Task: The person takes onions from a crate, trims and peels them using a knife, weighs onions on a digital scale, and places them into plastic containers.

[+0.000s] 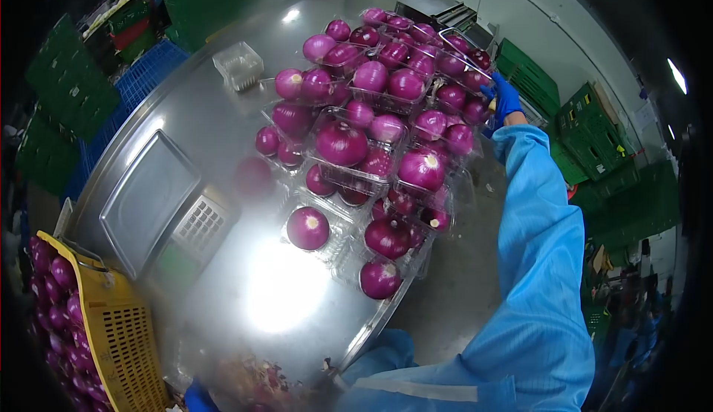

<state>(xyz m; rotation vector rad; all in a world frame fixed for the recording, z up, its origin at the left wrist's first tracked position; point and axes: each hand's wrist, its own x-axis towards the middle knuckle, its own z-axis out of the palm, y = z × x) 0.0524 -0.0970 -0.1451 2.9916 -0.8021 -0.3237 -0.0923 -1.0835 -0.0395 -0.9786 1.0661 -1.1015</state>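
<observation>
Right grip (506, 98) is reaching beside the clear trays (360, 181), whether grasping one cannot be told; onions (342, 143) are crowding the tabletop's (215, 118) right edge, where a nudge could be tipping loaded trays.

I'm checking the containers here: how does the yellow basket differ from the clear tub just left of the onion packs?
The yellow basket has opaque, slotted walls; the clear tub is see-through.
The basket holds many red onions; the tub shows none.
The basket is much larger than the tub, which sits on the metal table.
Both look like plastic containers.
</observation>
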